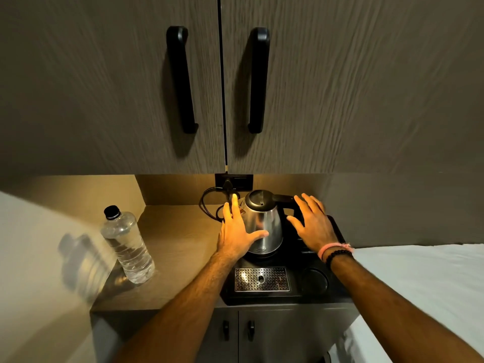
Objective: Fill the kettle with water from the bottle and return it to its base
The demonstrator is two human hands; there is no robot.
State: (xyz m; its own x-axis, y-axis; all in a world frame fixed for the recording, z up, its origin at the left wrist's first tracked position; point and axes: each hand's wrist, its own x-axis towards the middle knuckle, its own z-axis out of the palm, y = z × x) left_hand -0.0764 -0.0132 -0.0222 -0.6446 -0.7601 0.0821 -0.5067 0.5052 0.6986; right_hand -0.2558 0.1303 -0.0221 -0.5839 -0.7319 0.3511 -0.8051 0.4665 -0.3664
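1. head view: a steel kettle (263, 226) with a black lid and black handle stands upright on its base (258, 255), at the back of a black tray (337, 294) on a wooden surface (178, 247).
2. the left hand (237, 231) is spread wide, fingers straight, against the left side of the kettle; the thumb lies across the lower front of the steel body, though i cannot tell how firmly it presses.
3. the right hand (313, 224) is also open wide, fingers fanned, just right of the kettle beside its handle; whether it touches the handle i cannot tell. neither hand is closed around anything.
4. a pink band (331, 248) and a dark bead bracelet (339, 255) sit on the right wrist.
5. a clear plastic bottle (127, 244) with a black cap on stands upright on the surface, well to the left of the kettle, with water in it.
6. at the front of the tray lies a perforated metal grate (262, 279), and to its right a round recess (313, 280).
7. a black cord (207, 203) loops behind the kettle up to a wall socket (234, 181).
8. above hang two cupboard doors (104, 87) with black handles (180, 79), both closed; two smaller doors sit below the surface.
9. a white bed (424, 284) lies to the right.
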